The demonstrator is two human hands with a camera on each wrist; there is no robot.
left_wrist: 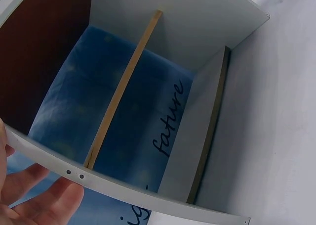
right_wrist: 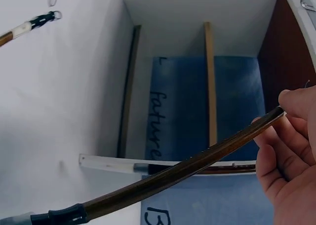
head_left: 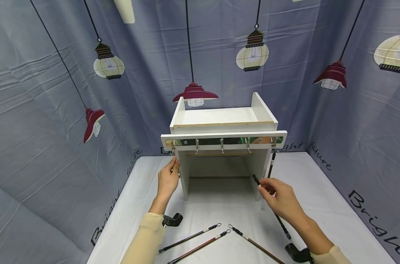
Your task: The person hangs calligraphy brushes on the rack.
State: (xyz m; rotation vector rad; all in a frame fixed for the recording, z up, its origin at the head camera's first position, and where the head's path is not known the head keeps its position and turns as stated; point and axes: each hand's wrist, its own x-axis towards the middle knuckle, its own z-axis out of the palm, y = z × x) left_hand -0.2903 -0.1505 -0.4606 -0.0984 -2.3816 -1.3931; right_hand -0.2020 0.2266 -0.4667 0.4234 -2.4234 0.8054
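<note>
Fingers pinch brown rod, slanting before white cabinet; second rod behind.

A white wooden shelf unit stands upright near the far edge of the white-covered table, its front board bearing five silver hooks. A slender brown rod with black ends is held slanting above the table, its lower end toward the near right corner.

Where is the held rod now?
In the head view, right of center, the right hand pinches the rod near its upper end, by the white shelf's right panel.
</note>
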